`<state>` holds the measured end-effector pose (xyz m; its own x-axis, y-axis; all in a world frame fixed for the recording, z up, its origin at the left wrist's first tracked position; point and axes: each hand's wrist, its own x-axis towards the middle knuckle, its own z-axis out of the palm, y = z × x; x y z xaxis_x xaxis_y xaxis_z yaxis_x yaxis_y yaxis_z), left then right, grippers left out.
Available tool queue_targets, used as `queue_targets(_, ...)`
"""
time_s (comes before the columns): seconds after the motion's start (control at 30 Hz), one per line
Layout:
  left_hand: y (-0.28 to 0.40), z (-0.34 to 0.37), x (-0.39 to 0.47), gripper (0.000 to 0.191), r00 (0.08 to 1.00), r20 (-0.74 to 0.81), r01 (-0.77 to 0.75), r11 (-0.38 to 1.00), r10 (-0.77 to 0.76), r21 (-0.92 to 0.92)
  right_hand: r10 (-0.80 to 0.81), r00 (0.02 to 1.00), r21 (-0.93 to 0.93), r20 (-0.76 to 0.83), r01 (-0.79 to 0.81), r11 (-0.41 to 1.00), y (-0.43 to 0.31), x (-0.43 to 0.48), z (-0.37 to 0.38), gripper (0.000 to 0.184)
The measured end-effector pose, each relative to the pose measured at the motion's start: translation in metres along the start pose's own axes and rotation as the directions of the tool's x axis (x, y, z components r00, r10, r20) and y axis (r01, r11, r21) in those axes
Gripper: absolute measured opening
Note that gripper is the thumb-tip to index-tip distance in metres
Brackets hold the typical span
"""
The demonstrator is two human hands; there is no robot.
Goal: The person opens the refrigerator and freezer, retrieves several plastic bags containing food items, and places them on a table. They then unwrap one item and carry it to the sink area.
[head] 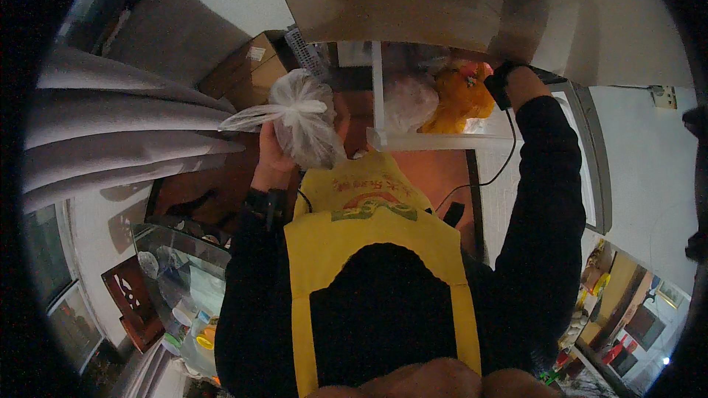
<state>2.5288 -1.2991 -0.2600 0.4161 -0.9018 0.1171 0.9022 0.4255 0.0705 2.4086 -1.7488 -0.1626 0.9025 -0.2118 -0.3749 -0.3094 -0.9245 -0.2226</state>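
My left hand holds up a knotted, translucent plastic bag with something inside that I cannot make out. To its right stands a pulled-out white freezer drawer or basket, holding an orange plastic bag and a clear plastic bag. My right hand is over the drawer's far right corner, by the lower edge of a large pale panel. A black device with a cable covers part of it, and its fingers are hidden.
A cardboard box and a grey perforated basket stand beyond my left hand. Grey curtains hang at the left. A glass-topped table with containers is at lower left. The open appliance door is at the right.
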Motion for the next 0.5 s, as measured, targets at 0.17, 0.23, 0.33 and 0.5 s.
queue_targets(0.17,-0.001,0.0,0.004,0.06,0.999,0.012,0.05,0.998,-0.05,-0.031,0.055,0.998,0.036,0.009,-0.055,0.998,0.01,-0.011,-0.006,0.065)
queue_targets(0.23,-0.002,-0.001,0.008,0.06,0.997,0.04,0.068,0.997,-0.066,-0.033,0.068,0.998,0.049,0.01,-0.068,0.996,0.013,-0.014,-0.007,0.065)
queue_targets(0.33,-0.002,-0.002,0.013,0.062,0.995,0.029,0.093,0.995,-0.092,-0.036,0.081,0.997,0.067,0.013,-0.082,0.994,0.016,-0.017,-0.007,0.065)
queue_targets(0.5,-0.006,-0.004,0.02,0.065,0.993,0.043,0.115,0.993,-0.113,-0.041,0.076,0.997,0.091,0.028,-0.078,0.993,0.015,-0.018,-0.003,0.065)
